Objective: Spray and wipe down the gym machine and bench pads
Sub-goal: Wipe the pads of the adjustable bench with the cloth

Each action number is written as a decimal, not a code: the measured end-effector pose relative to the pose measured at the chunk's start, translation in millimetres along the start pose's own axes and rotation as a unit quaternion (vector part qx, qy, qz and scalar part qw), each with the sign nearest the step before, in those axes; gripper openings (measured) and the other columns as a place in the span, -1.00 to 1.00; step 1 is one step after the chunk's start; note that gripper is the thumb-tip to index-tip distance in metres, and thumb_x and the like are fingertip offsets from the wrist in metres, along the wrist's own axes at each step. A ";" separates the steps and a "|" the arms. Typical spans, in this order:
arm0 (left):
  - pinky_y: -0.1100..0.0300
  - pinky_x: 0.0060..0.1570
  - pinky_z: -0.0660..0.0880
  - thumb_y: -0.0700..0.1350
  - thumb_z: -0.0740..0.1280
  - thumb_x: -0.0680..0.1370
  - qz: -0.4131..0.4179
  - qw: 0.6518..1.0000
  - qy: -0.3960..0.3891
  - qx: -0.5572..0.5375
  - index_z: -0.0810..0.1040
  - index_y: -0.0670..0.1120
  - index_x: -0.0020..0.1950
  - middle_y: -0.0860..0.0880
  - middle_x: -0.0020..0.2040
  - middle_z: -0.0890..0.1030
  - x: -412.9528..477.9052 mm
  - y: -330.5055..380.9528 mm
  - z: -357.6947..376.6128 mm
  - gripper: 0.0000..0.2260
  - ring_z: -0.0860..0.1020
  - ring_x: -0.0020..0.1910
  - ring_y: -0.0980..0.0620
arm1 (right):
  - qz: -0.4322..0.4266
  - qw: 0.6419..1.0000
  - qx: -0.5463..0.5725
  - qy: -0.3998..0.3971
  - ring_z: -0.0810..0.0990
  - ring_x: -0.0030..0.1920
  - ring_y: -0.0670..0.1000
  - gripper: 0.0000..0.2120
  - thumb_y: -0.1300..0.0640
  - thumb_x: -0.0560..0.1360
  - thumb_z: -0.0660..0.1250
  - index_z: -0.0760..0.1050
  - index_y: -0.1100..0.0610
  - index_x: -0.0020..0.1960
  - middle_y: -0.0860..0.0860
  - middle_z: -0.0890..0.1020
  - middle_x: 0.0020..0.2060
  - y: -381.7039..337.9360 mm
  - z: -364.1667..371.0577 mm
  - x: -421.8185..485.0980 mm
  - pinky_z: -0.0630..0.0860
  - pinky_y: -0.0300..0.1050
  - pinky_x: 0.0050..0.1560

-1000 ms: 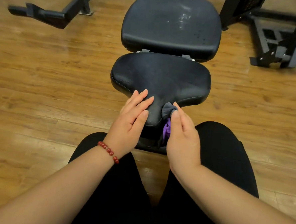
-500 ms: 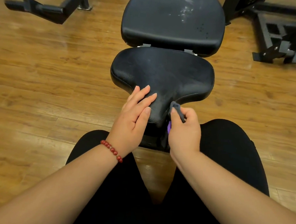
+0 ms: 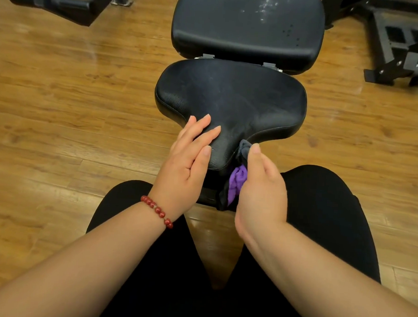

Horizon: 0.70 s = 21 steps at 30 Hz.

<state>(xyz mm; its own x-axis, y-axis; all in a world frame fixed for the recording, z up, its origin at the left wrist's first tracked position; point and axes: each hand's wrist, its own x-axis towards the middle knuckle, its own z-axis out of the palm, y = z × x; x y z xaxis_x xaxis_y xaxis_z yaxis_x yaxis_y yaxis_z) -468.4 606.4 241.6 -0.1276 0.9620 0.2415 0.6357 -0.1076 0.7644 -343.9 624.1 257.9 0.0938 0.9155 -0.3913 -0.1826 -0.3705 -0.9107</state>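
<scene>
Underfoot, floor (image 3: 59, 100): glossy wood planks fill the whole view.
Legs (image 3: 322, 214): black trousers, knees apart on either side of the seat's near end.
Back pad (image 3: 248, 26): black upholstery at the top centre, with whitish streaks and small dark spots on its surface.
Seat pad (image 3: 231, 98): black and saddle-shaped, just below the back pad. It is wide at the far end and narrows to a nose that points toward the person.
Right frame (image 3: 401, 42): black steel machine base on the floor at the upper right, well apart from the seat.
Left frame (image 3: 66, 1): black steel foot lying on the floor at the upper left.
Left hand (image 3: 188, 162): fingers straight and close together, laid flat against the left side of the seat's nose, holding nothing.
Right hand (image 3: 262, 191): fingers curled round the cloth, thumb on its top fold, pressing it to the right edge of the nose.
Cloth (image 3: 238, 177): bunched, grey at the top and purple below, squeezed between the right hand and the seat's edge.
Bracelet (image 3: 157, 210): red beads round the left wrist.
</scene>
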 end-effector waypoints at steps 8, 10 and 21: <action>0.17 0.52 0.10 -0.03 0.08 0.63 0.053 0.998 0.004 0.045 0.46 -0.04 0.39 0.15 0.41 0.34 8.3 3.6 -4.9 -0.63 0.14 0.52 0.19 | 0.101 0.986 0.118 0.054 0.68 0.03 0.03 -0.92 0.16 0.53 0.40 0.62 0.04 0.01 0.02 0.70 -0.02 0.9 5.9 28.2 0.61 0.07 0.12; 0.02 0.53 0.12 -0.04 0.10 0.63 0.065 0.996 -0.011 0.054 0.48 -0.10 0.39 0.13 0.41 0.35 12.9 4.5 -3.4 -0.62 0.14 0.52 0.17 | 0.099 0.990 0.102 0.023 0.67 0.05 0.03 -0.91 0.15 0.55 0.38 0.61 0.03 0.04 0.03 0.69 0.01 7.0 2.1 17.7 0.60 0.06 0.14; -0.04 0.51 0.16 -0.05 0.04 0.63 0.074 0.994 -0.005 0.079 0.47 -0.11 0.39 0.13 0.40 0.35 15.3 4.9 2.5 -0.59 0.17 0.51 0.14 | 0.112 0.986 0.114 0.041 0.69 0.01 0.02 -0.90 0.15 0.55 0.37 0.60 0.02 0.05 0.02 0.69 -0.01 7.6 1.2 28.8 0.62 0.03 0.09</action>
<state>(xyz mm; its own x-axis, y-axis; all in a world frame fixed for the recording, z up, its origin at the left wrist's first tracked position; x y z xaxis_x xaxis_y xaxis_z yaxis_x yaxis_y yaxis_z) -465.3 621.1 247.6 -0.0169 0.9410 0.3380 0.7593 -0.2079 0.6167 -343.7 647.8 239.9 0.1037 0.7947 -0.5981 -0.4229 -0.5091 -0.7497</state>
